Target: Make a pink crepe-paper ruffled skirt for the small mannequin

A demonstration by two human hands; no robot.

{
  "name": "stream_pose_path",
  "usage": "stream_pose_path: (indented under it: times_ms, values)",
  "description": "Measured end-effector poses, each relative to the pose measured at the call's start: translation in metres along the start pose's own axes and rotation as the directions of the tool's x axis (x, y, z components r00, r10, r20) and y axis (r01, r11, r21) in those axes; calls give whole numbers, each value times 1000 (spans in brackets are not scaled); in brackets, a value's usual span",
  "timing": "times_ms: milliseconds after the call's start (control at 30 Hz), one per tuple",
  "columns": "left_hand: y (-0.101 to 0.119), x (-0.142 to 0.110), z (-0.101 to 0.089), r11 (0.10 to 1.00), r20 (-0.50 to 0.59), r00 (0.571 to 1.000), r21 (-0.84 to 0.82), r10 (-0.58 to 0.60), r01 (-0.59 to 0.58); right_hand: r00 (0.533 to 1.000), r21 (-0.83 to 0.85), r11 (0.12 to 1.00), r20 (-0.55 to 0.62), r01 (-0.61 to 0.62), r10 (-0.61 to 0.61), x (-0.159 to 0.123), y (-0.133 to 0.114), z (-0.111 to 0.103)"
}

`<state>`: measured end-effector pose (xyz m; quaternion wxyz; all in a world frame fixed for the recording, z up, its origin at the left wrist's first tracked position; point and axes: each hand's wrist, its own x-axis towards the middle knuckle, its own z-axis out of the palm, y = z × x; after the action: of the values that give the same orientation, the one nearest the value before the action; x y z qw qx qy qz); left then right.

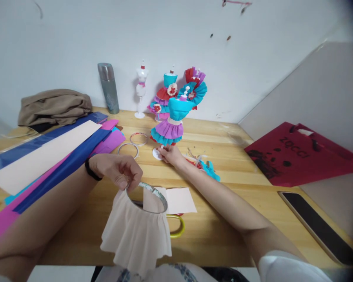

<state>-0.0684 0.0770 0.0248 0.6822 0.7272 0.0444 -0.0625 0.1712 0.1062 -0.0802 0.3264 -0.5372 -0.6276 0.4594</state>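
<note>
My left hand pinches the rim of a cream pleated paper skirt, whose top edge is lined by a ring of tape. The skirt hangs near the table's front edge. Farther away, my right hand has its fingers closed at the stand of a small dress form, which leans to the right. That form wears a turquoise top, a cream waistband and purple and turquoise ruffles. Cream paper pieces and yellow-handled scissors lie behind the skirt, partly hidden.
Coloured paper strips, a brown cloth and a flask are on the left. More dress forms stand by the wall. Two tape rolls, paper scraps, a red bag and a phone also lie around.
</note>
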Motion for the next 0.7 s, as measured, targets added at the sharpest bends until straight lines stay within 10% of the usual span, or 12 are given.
stream_pose_path:
  times_ms: [700]
  values:
    - [2, -16, -8, 998, -141, 990, 51, -16, 24, 999, -13, 999, -35, 38, -39, -25, -12, 2]
